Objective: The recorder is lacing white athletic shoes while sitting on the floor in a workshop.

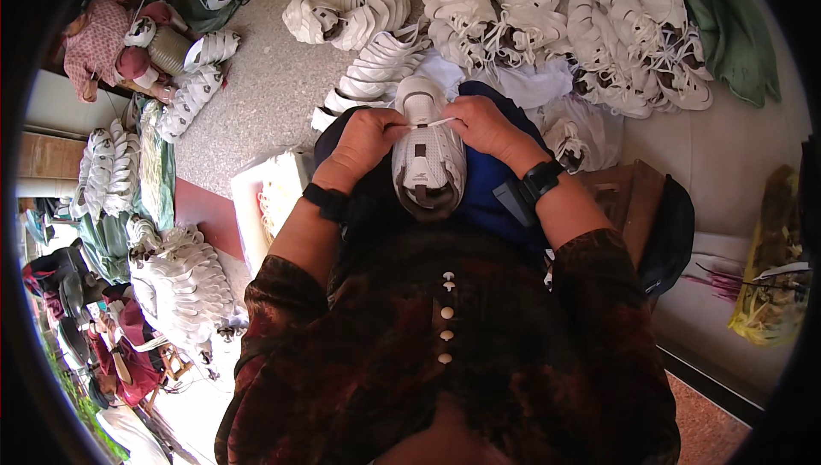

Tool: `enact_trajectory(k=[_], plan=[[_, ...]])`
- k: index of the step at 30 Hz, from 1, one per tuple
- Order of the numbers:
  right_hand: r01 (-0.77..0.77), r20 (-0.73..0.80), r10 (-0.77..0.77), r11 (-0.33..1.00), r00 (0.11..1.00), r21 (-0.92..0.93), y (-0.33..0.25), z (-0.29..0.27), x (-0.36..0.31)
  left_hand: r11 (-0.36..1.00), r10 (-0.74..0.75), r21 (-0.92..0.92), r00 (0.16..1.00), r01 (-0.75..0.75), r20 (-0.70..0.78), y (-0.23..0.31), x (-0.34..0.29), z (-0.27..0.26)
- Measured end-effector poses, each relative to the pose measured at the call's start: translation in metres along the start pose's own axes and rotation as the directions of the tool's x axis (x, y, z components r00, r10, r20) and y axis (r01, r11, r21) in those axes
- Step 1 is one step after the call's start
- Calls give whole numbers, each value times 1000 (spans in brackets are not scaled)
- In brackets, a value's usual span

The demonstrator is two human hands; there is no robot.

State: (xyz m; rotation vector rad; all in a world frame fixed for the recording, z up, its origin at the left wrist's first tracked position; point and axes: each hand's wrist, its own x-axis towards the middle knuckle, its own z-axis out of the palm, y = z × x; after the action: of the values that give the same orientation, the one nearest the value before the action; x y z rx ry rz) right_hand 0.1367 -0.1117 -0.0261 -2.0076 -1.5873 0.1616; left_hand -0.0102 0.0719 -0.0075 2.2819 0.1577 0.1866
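A white shoe [421, 166] rests on my lap, its toe pointing away from me and its dark-lined opening toward me. My left hand [369, 138] is closed in a pinch at the shoe's left side, on one end of a white shoelace. From the other side, my right hand [486, 126] pinches the shoelace [440, 122], which stretches across the shoe near the toe end. The fingertips partly hide the lace ends. Dark bands sit on both my wrists.
Stacked white shoes [496, 12] lie on the floor ahead, with another row [376, 72] closer by. Green cloth [727, 29] is at the far right. A white box of laces [272, 196] stands left of my lap. At far left a person [107, 38] sits near more shoes.
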Motion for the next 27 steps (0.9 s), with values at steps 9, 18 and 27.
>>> enact_trajectory(k=[9,18,27], plan=[[-186,-124,162,958,979,-217,44,-62,-44,959,-212,-180,976,217,45,-35,-38,-72],[-755,-695,350,58,628,-653,164,-313,-306,865,-433,-318,897,388,-83,-109,-158,-175],[-908,-778,529,-32,339,-417,167,-273,-319,694,-707,-413,666,590,-237,-124,-278,-236]])
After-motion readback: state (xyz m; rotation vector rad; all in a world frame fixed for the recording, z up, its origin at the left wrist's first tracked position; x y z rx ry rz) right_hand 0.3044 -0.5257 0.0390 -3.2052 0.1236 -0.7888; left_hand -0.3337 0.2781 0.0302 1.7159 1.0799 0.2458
